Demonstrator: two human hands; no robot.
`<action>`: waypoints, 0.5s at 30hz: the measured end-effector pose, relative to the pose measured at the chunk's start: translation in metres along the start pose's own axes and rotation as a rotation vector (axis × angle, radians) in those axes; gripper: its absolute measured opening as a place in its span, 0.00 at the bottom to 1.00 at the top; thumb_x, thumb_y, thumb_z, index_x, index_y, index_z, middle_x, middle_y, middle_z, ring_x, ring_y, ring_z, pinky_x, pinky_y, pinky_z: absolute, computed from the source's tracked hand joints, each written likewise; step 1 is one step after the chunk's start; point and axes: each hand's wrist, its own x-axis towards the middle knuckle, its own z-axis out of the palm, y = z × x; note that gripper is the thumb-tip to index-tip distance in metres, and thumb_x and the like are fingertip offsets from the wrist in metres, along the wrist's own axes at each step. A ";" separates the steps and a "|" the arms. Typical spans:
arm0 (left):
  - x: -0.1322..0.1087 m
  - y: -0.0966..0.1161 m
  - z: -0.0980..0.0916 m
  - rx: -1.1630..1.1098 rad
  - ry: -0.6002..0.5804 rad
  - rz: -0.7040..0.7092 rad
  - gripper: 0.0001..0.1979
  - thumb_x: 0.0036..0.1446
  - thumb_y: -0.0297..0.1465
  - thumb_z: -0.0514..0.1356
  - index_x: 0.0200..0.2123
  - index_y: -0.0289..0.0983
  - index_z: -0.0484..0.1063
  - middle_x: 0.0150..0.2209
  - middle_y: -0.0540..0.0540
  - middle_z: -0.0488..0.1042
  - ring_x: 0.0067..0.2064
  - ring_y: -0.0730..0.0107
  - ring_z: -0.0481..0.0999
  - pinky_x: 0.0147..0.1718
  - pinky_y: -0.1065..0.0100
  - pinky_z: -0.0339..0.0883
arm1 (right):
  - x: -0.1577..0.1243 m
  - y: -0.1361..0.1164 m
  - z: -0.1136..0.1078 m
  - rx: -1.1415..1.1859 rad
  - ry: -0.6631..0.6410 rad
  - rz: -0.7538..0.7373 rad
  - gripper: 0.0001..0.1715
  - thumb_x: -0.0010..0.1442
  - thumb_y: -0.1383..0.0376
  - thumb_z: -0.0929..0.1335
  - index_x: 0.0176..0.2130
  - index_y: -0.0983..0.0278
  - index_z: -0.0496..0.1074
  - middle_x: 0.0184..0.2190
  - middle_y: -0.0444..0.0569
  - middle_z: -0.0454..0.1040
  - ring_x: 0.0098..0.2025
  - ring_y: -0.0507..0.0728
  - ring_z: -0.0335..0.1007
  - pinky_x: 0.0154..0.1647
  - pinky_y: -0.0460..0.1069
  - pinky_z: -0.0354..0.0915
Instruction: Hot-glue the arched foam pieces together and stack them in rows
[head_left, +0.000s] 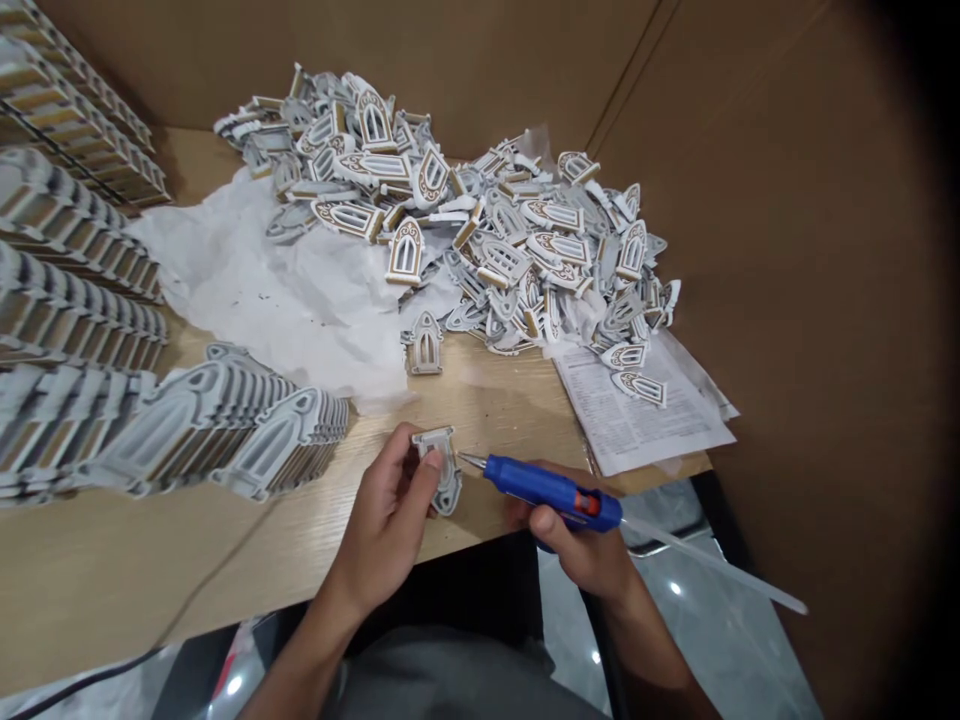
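Note:
In my left hand (394, 520) is a small grey-white arched window piece (448, 485), pinched between thumb and fingers over the table's front part. My right hand (581, 555) grips a blue glue gun (540, 485), its metal nozzle pointing left at the edge of that piece; whether the tip touches it I cannot tell. A long translucent glue stick (720, 565) sticks out of the gun's back end. Just beyond my left hand, a single arched window piece (426, 345) lies on the wood by the paper.
A heap of white and gold window pieces (517, 240) covers the back of the table (480, 400). Stacked rows of pieces (262, 440) stand at the left. White crumpled paper (285, 300) and a printed sheet (637, 430) lie under the heap's edges. Cardboard walls (787, 250) enclose the back and right.

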 end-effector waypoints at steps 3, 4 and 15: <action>0.002 0.001 -0.003 0.029 -0.041 0.020 0.14 0.71 0.45 0.59 0.40 0.40 0.67 0.31 0.53 0.65 0.32 0.73 0.64 0.28 0.74 0.62 | 0.004 -0.002 0.003 0.048 -0.044 -0.009 0.27 0.67 0.42 0.68 0.32 0.61 0.75 0.28 0.48 0.74 0.31 0.57 0.71 0.31 0.50 0.66; 0.002 0.002 -0.004 0.041 -0.048 0.028 0.14 0.71 0.45 0.58 0.40 0.40 0.67 0.30 0.53 0.65 0.31 0.73 0.64 0.28 0.74 0.62 | 0.005 -0.003 0.004 0.053 -0.047 -0.006 0.27 0.67 0.42 0.68 0.32 0.61 0.75 0.28 0.47 0.74 0.31 0.57 0.71 0.31 0.50 0.65; 0.004 0.004 -0.002 0.123 -0.057 0.098 0.13 0.72 0.42 0.57 0.37 0.39 0.67 0.29 0.53 0.64 0.29 0.73 0.64 0.26 0.73 0.61 | 0.009 -0.009 0.011 0.035 -0.042 0.061 0.22 0.67 0.47 0.71 0.33 0.62 0.74 0.27 0.44 0.68 0.28 0.54 0.61 0.29 0.50 0.56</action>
